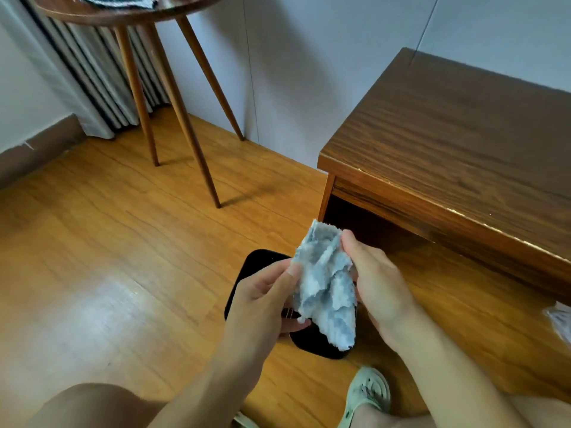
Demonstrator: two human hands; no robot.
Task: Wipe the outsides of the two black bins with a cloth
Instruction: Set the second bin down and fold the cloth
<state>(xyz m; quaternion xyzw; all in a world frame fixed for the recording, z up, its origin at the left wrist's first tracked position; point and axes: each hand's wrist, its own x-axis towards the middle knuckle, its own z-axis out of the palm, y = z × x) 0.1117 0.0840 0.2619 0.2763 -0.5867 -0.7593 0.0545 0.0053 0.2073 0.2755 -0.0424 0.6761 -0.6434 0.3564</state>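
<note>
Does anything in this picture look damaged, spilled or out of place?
Little stands out. The front edge of the wooden cabinet is chipped, with pale spots where the finish has worn. The cloth, held by the left hand and right hand above a black bin, has ragged edges. Nothing is spilled.

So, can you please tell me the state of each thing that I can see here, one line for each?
Fluffy blue-white cloth: crumpled, held up between both hands, not on the bin.
Black plastic bin: on the floor under the hands, untouched by the cloth.
Left hand: pinching the cloth's left edge.
Right hand: gripping the cloth's right side.
Second patterned cloth: lying on the round wooden side table.
</note>
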